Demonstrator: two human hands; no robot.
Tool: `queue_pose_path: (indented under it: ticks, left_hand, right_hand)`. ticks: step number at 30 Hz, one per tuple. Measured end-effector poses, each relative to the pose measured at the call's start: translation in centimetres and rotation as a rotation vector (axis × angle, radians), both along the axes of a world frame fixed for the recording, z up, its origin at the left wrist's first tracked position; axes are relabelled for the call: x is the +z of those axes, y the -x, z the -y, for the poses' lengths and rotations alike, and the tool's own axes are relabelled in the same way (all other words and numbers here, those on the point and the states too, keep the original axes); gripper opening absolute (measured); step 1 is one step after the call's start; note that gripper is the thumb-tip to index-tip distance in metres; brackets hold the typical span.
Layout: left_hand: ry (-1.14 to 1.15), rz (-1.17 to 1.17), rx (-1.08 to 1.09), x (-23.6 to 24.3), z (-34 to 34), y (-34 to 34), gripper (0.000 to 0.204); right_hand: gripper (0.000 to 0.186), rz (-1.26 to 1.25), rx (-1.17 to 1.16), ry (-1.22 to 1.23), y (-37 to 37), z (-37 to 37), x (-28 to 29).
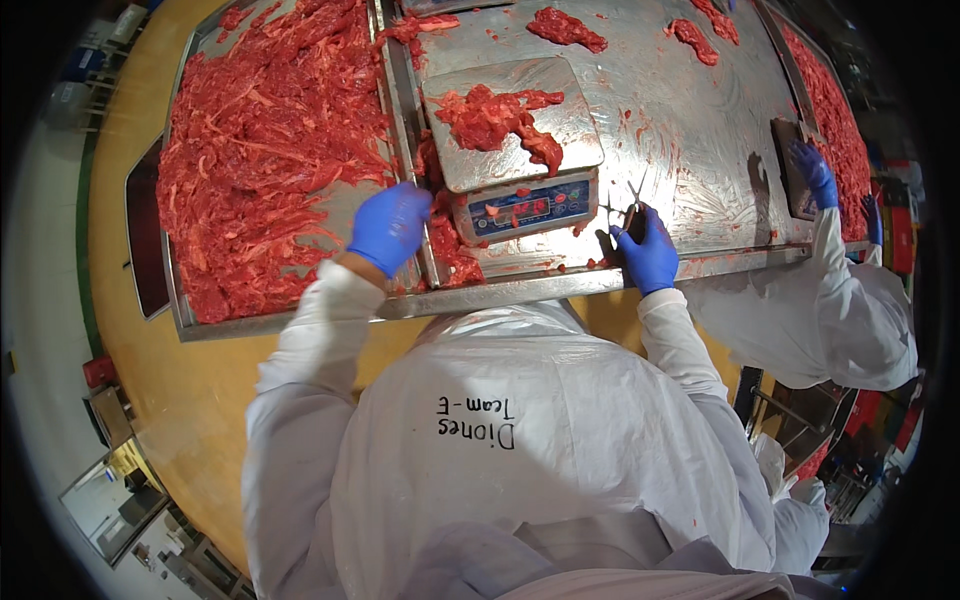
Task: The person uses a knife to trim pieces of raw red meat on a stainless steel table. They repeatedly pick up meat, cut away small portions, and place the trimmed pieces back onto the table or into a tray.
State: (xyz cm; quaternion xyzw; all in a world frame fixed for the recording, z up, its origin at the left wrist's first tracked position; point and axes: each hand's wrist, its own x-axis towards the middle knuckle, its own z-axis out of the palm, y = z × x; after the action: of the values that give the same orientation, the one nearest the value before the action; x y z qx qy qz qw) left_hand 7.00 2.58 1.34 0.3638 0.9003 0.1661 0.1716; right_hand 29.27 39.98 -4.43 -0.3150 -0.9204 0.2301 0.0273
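My left hand (390, 228), in a blue glove, is curled closed over the metal divider (405, 130), left of the scale. Whatever it may hold is hidden under the fingers. At the table's near edge, right of the scale, my gloved right hand (650, 252) grips what look like small scissors (631, 205), their thin blades pointing away from me. Between my hands stands a digital scale (525, 208) with a lit display. On its steel platform (470, 175) lies a piece of red meat (490, 118). More meat scraps (452, 255) lie between the divider and the scale.
A wide tray of trimmed meat (270, 150) fills the left side. Loose pieces (567, 28) lie on the steel table (660, 120) beyond the scale. At right, a co-worker's gloved hand (815, 175) is beside a dark-edged scale, with another meat tray (830, 110) behind.
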Motion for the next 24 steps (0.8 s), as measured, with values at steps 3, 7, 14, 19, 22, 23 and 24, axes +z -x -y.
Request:
queue_pose_path:
  ticks: [3, 7, 14, 19, 22, 23, 24]
  left_hand:
    - [-0.23, 0.388, 0.074, 5.0, 0.9, 2.8, 0.016]
    - [-0.321, 0.09, 0.113, 5.4, -0.6, 2.0, 0.013]
    - [-0.01, 0.139, 0.014, 0.3, 0.2, 0.3, 0.015]
    - [-0.1, 0.156, 0.324, 1.4, 7.0, 4.3, 0.022]
    - [0.122, -0.146, 0.199, -2.0, 8.8, 0.7, 0.028]
    - [0.125, -0.165, 0.129, -4.0, 9.9, -0.9, 0.026]
    - [0.125, -0.182, 0.062, -6.8, 11.1, -2.6, 0.023]
  right_hand:
    - [0.074, -0.019, -0.007, -0.002, 0.1, -0.1, -0.3]
    - [0.071, -0.013, -0.011, 0.005, 0.2, 0.3, 0.2]
    - [0.069, -0.055, -0.023, 0.027, 0.0, 0.2, 0.2]
    - [0.069, -0.051, -0.041, 0.035, 0.2, 0.3, 0.2]
    - [0.065, -0.083, -0.035, 0.005, 0.3, 0.8, 0.4]
    - [0.064, -0.073, -0.032, -0.002, 0.3, 0.9, 0.6]
    - [0.062, -0.071, -0.037, 0.024, 0.5, 0.9, 0.7]
